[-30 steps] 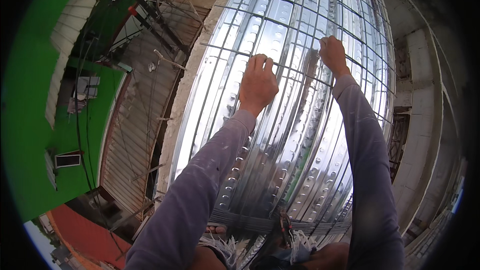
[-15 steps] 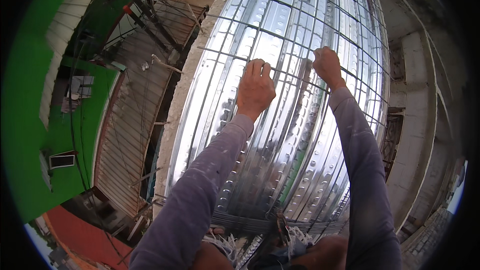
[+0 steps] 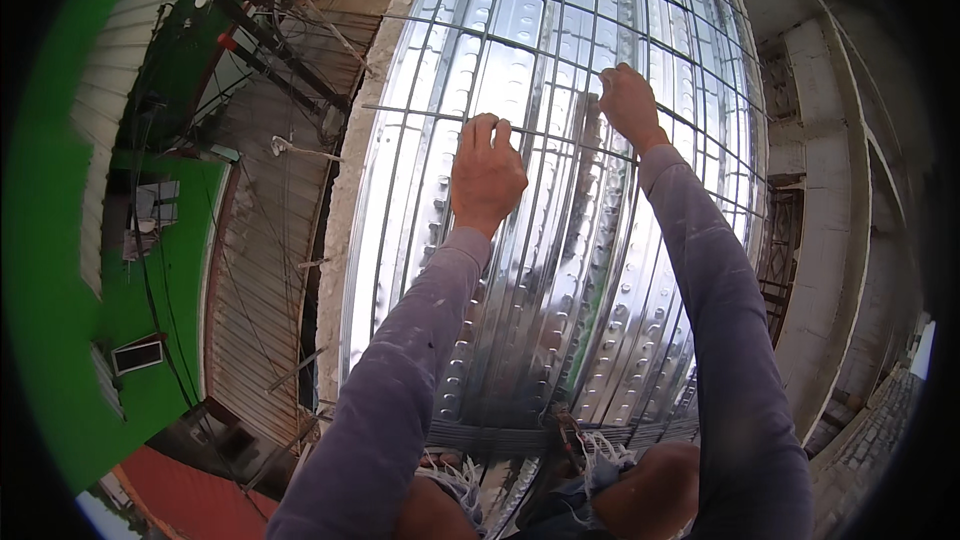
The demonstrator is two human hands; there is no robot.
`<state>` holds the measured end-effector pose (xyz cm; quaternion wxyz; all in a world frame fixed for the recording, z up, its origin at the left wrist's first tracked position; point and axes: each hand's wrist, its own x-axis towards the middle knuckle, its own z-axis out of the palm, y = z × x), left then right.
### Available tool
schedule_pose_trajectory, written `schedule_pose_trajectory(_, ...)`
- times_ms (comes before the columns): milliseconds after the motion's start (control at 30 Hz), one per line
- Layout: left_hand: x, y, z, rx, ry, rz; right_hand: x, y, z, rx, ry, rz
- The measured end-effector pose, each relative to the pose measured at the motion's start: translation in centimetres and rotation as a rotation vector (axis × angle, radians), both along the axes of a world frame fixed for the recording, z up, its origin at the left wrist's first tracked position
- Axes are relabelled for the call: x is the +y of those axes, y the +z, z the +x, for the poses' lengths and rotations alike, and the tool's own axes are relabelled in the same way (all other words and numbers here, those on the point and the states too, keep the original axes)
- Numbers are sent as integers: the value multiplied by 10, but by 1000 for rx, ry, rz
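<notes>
In the head view, reaches with both arms over the silver ribbed decking (image 3: 520, 310), presumably to get at the grid of dark bars (image 3: 487, 35) from the decking's near end. Curls the fingers of the left hand (image 3: 488, 175) partway, left of the decking's middle, at the near cross bar (image 3: 420, 113); perhaps pinches that bar to steady it, but cannot tell for certain, with the grip hidden behind the knuckles. Bunches the right hand (image 3: 632, 110) more tightly, right of the decking's middle and farther up it, close to the farther cross bar (image 3: 545, 52); looks pinched as if for fine work, yet cannot tell whether on bar, wire or nothing. Note the near cross bar running crosswise to the decking's ribs, out to the decking's left edge, likely for bearing on several ribs at once. Across the decking's near end, find a bundle of thin dark rods (image 3: 500, 438), perhaps placed there for easy reach.
</notes>
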<state>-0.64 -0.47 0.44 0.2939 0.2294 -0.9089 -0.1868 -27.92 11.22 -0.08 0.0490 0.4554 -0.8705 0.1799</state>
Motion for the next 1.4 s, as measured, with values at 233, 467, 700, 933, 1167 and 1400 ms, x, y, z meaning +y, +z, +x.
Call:
schedule_pose_trajectory(233,-4,0,3,-5,2,31,4,-4,17,-10,20,-15)
schedule_pose_trajectory(467,-3,5,1,-70,7,42,12,2,6,-9,28,-31)
schedule_pose_trajectory(700,-1,7,-1,-69,20,30,7,10,4,-51,-16,51)
schedule_pose_trajectory(933,-2,8,-2,-106,29,65,-44,12,-63,120,-89,-95)
schedule_pose_trajectory(1167,-3,8,-4,-85,16,84,-72,-17,-116,-2,-135,-25)
schedule_pose_trajectory(1400,-6,7,-4,-102,22,101,-88,-27,-129,61,-203,-56)
